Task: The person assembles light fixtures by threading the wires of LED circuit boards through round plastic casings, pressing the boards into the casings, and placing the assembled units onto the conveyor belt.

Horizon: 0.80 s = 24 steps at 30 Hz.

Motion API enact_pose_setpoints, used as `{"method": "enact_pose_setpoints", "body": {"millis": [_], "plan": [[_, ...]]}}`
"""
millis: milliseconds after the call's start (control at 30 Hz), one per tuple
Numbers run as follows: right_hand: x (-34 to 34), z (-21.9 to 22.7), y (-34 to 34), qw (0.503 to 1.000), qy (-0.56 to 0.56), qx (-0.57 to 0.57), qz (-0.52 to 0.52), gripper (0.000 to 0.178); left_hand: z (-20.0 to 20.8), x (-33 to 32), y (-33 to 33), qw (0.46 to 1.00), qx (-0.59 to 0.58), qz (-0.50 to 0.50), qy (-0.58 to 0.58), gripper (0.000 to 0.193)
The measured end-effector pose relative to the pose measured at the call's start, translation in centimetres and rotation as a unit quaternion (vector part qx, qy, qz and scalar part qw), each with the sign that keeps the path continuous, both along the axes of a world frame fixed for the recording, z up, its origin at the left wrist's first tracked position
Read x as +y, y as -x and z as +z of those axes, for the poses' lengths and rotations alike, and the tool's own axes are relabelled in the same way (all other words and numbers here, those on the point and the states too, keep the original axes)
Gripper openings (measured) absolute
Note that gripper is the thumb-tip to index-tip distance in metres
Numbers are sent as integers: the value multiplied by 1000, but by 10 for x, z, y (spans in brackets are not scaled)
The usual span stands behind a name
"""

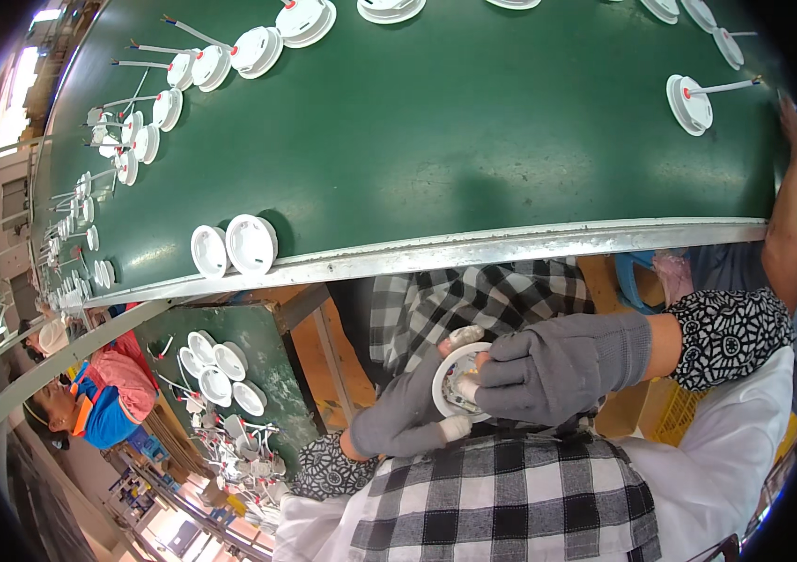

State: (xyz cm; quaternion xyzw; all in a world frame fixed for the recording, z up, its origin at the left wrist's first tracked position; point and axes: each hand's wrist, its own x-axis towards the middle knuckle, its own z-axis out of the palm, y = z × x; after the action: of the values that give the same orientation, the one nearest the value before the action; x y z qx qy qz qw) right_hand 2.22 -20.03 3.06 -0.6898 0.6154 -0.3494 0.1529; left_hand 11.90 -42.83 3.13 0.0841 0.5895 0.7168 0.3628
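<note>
Over my lap, a white round lamp housing [440, 386] is held with its open side up, and small parts and wires show inside it. My left hand [408, 410], in a grey glove with bare or pale-covered fingertips, grips the housing around its rim from the left. My right hand [539, 370], also gloved in grey, reaches over from the right with its fingers bent and pressed into the housing. Whatever its fingertips pinch is hidden.
Ahead runs a green work surface [417, 140] with a metal edge [511, 247]. Two white housings [251, 244] stand at that edge, and several wired lamps [258, 51] lie farther off. A side table [272, 375] at left holds more housings and wires. Another person's arm [785, 215] is at right.
</note>
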Motion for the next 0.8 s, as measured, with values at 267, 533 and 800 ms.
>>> {"method": "enact_pose_setpoints", "body": {"millis": [267, 533, 800], "plan": [[-2, -19, -3, 1000, -1, 26, -6, 27, 2, 10, -2, 1000, 1, 4, 19, 80], [-11, -16, -4, 980, 67, 136, -128, 34, 6, 18, -8, 983, -4, 124, 133, 42], [-14, 8, 0, 895, -199, -330, -222, 56, -3, 12, -6, 968, -47, 221, 113, 34]]}}
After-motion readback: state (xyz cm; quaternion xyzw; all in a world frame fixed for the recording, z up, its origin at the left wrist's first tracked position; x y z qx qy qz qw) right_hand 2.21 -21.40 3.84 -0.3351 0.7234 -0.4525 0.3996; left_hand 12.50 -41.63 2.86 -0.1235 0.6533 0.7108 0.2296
